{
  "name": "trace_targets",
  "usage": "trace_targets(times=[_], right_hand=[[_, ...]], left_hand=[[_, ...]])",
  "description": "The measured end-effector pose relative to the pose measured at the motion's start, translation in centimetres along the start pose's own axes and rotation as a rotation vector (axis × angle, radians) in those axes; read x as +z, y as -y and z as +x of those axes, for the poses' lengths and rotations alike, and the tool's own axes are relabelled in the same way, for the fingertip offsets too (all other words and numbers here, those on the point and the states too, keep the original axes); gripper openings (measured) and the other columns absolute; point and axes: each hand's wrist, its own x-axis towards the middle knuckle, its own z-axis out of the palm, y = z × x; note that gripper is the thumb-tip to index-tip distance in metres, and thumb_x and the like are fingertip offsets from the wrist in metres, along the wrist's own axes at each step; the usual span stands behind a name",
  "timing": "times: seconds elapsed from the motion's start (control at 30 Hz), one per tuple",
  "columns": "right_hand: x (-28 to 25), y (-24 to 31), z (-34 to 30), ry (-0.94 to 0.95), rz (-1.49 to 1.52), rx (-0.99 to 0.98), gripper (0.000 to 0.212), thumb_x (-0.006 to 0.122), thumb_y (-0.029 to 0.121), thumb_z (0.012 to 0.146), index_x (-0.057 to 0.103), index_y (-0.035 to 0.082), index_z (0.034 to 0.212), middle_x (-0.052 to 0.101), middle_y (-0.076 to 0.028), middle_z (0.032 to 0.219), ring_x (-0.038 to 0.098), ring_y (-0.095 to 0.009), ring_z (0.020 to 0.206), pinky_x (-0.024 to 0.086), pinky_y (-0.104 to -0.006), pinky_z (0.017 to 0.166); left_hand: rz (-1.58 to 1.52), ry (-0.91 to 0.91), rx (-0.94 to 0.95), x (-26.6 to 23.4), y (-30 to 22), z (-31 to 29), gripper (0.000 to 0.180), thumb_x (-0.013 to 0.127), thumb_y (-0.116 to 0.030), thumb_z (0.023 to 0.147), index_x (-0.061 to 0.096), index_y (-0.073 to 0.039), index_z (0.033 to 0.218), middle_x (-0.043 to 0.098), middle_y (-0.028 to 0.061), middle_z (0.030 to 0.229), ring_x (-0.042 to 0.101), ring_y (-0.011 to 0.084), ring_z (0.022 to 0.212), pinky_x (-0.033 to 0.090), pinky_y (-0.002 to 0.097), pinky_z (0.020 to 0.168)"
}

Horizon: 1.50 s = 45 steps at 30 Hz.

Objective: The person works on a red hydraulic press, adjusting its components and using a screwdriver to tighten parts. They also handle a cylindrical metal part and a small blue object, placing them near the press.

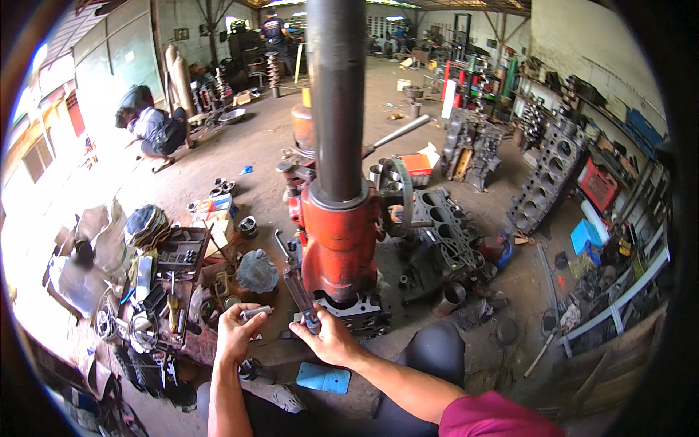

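My left hand (pixel 235 331) is closed around a short grey metal cylinder (pixel 256 312), held near chest height. My right hand (pixel 331 339), beside it, grips a long, narrow dark tool (pixel 300 295) with a bluish lower end; its exact kind is unclear. The tool points up and away from me. Just beyond the hands stands a red machine (pixel 338 244) with a thick dark upright column (pixel 336 102). Its base rests on an engine block (pixel 357 309), whose pale top face shows below it. A blue flat rectangular object (pixel 323 378) lies below my hands.
On the left, a tool tray (pixel 180 251) and pliers (pixel 169 370) lie among cables and rags. Engine blocks (pixel 550 171) and a metal cylinder sleeve (pixel 449 297) stand to the right. A person (pixel 160 131) crouches at the far left; another person (pixel 275 36) stands at the back.
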Motion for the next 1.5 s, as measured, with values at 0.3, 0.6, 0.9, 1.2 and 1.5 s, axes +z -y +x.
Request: trace_targets(times=[0.3, 0.6, 0.9, 1.2, 1.5], right_hand=[[0.4, -0.2, 1.0, -0.074, 0.131, -0.101, 0.038, 0.079, 0.034, 0.092, 0.061, 0.002, 0.101, 0.066, -0.009, 0.086, 0.063, -0.021, 0.076, 0.052, -0.0367, 0.073], [0.7, -0.8, 1.1, -0.024, 0.123, 0.087, 0.040, 0.086, 0.032, 0.085, 0.062, 0.004, 0.101, 0.067, -0.005, 0.085, 0.061, -0.015, 0.076, 0.053, -0.0349, 0.073], [1.0, -0.5, 1.3, 0.076, 0.244, 0.306, 0.027, 0.082, 0.014, 0.088, 0.059, 0.006, 0.099, 0.062, 0.001, 0.077, 0.056, -0.008, 0.061, 0.048, -0.0275, 0.056], [1.3, -1.0, 1.3, 0.055, 0.353, 0.310, 0.027, 0.081, 0.014, 0.089, 0.056, 0.009, 0.097, 0.058, 0.003, 0.069, 0.044, -0.005, 0.043, 0.035, -0.0255, 0.036], [0.8, -0.8, 1.4, 0.090, 0.417, 0.325, 0.025, 0.077, 0.009, 0.092, 0.053, 0.009, 0.098, 0.061, 0.001, 0.075, 0.047, -0.004, 0.045, 0.037, -0.0231, 0.038]], left_hand=[[-0.131, 0.259, 0.074, 1.3, -0.3, -0.7, 0.027, 0.082, -0.013, 0.088, 0.075, 0.000, 0.110, 0.072, 0.0020, 0.090, 0.062, 0.0085, 0.081, 0.050, 0.0261, 0.076], [0.205, 0.193, 0.082, 2.4, 0.1, -0.1, 0.038, 0.080, -0.030, 0.093, 0.075, 0.001, 0.115, 0.072, 0.0017, 0.092, 0.061, 0.0088, 0.081, 0.052, 0.0284, 0.074], [-0.023, 0.150, 0.080, 3.0, 1.6, 0.1, 0.049, 0.081, -0.008, 0.090, 0.062, 0.002, 0.134, 0.074, 0.0074, 0.102, 0.068, 0.0100, 0.086, 0.056, 0.0257, 0.074], [-0.025, 0.124, 0.124, 3.4, 1.5, 0.0, 0.046, 0.080, -0.006, 0.090, 0.060, 0.002, 0.131, 0.066, 0.0000, 0.087, 0.064, 0.0066, 0.078, 0.054, 0.0232, 0.071], [0.078, 0.096, 0.216, 3.8, 1.6, -0.1, 0.047, 0.080, -0.005, 0.090, 0.061, 0.000, 0.133, 0.063, -0.0017, 0.090, 0.062, 0.0059, 0.080, 0.053, 0.0222, 0.073]])
